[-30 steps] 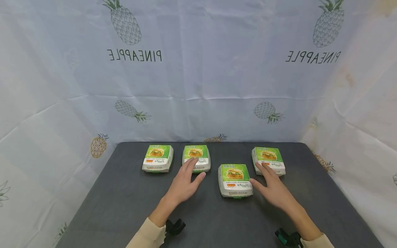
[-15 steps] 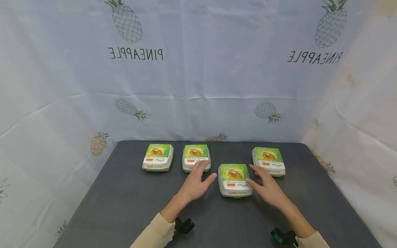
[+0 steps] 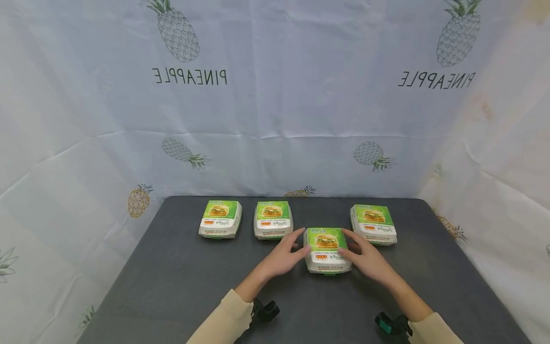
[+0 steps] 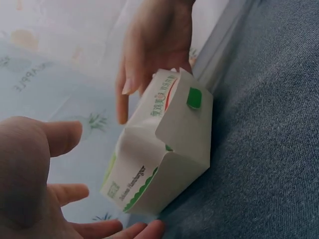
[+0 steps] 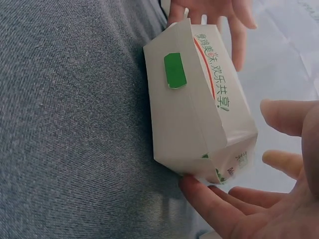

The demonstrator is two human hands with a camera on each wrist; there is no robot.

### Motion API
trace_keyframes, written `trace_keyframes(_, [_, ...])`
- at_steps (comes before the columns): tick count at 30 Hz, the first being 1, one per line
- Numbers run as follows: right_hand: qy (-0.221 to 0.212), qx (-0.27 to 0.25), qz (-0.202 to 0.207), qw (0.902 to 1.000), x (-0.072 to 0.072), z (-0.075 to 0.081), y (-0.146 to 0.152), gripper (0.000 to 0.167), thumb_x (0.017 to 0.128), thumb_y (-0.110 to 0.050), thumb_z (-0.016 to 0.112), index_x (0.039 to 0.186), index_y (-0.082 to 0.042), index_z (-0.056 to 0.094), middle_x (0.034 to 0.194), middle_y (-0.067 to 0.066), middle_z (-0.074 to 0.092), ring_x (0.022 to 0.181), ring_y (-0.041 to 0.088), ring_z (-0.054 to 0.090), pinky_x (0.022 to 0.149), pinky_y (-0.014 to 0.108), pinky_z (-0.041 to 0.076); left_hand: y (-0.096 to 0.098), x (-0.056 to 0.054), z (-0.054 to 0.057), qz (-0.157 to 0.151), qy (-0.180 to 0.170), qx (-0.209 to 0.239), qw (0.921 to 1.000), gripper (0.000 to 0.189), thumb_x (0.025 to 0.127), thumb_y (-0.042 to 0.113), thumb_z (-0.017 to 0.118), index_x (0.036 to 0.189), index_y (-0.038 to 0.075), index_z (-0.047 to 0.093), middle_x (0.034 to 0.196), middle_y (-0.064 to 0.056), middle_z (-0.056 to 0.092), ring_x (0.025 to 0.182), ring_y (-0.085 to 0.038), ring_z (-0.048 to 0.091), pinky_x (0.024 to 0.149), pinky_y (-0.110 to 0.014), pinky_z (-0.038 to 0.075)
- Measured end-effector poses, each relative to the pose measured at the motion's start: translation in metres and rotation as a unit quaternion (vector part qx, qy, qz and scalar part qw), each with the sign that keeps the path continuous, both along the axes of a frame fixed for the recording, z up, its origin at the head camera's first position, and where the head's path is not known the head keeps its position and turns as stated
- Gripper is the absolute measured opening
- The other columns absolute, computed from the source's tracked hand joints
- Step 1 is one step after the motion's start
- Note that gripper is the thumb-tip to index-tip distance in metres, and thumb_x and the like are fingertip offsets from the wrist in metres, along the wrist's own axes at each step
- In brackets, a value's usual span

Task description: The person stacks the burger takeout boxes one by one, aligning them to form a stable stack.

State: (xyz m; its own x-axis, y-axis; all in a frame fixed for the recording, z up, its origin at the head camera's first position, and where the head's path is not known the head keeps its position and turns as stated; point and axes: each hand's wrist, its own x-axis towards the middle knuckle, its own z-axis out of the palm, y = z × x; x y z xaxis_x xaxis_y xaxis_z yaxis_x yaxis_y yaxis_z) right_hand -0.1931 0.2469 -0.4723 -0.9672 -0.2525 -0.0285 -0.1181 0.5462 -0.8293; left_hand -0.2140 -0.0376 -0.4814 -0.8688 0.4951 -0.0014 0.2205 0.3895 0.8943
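Observation:
A green and white burger box (image 3: 327, 244) lies closed on the dark table, nearer the front than the other boxes. To its left is my left hand (image 3: 281, 259), thumb and fingers spread beside the side wall. My right hand (image 3: 370, 260) is at the opposite side, its thumb by the top edge. In the left wrist view the left fingers (image 4: 102, 228) are straight and close to the box's end; contact is unclear. The right wrist view shows a right fingertip (image 5: 189, 183) at the box's lower corner, seemingly touching it. The box rests on the table.
Similar burger boxes stand along the back: one at far left (image 3: 220, 219), one left of centre (image 3: 273, 220), and one at right (image 3: 374, 224), just behind my right hand. A pineapple-print cloth (image 3: 275, 105) hangs behind the table (image 3: 172, 291).
My left hand has moved right, from the box left of centre to the front box's left side. My right hand has shifted slightly left, closer to that box. The boxes have stayed put.

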Motion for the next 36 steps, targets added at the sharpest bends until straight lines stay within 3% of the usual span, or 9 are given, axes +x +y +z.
trace_keyframes(7, [-0.040, -0.071, 0.025, 0.9964, -0.004, -0.005, -0.001, 0.071, 0.103, -0.033, 0.063, 0.160, -0.009, 0.029, 0.153, 0.027, 0.038, 0.131, 0.046, 0.051, 0.085, 0.041, 0.058, 0.006, -0.008, -0.003, -0.022, -0.027, 0.018, 0.9992, 0.072, 0.105, 0.040, 0.056, 0.163, 0.014, 0.023, 0.162, -0.016, 0.027, 0.134, -0.037, 0.050, 0.100, -0.046, 0.050])
trace_keyframes(13, [-0.045, -0.075, 0.035, 0.9956, -0.004, -0.008, -0.004, 0.070, 0.103, -0.033, 0.063, 0.160, -0.009, 0.031, 0.154, 0.027, 0.037, 0.130, 0.045, 0.052, 0.085, 0.040, 0.059, 0.006, -0.010, -0.004, -0.040, -0.018, 0.028, 0.9986, 0.071, 0.106, 0.031, 0.057, 0.163, 0.007, 0.021, 0.162, -0.019, 0.027, 0.135, -0.037, 0.051, 0.103, -0.045, 0.049])
trace_keyframes(24, [-0.054, -0.073, 0.039, 0.9951, 0.004, -0.010, -0.017, 0.071, 0.101, -0.033, 0.067, 0.159, -0.010, 0.033, 0.152, 0.023, 0.042, 0.124, 0.036, 0.058, 0.082, 0.035, 0.057, -0.008, 0.002, -0.005, -0.030, -0.027, 0.017, 0.9990, 0.072, 0.105, 0.030, 0.060, 0.162, 0.009, 0.023, 0.159, -0.023, 0.027, 0.131, -0.040, 0.053, 0.098, -0.045, 0.052])
trace_keyframes(36, [-0.036, -0.054, 0.040, 0.9971, 0.015, -0.011, -0.037, 0.070, 0.097, -0.036, 0.071, 0.156, -0.011, 0.040, 0.154, 0.020, 0.041, 0.125, 0.038, 0.056, 0.081, 0.034, 0.056, -0.032, 0.018, -0.003, -0.019, -0.026, -0.005, 0.9995, 0.074, 0.103, 0.035, 0.062, 0.162, 0.010, 0.026, 0.157, -0.022, 0.032, 0.127, -0.039, 0.056, 0.092, -0.045, 0.053])
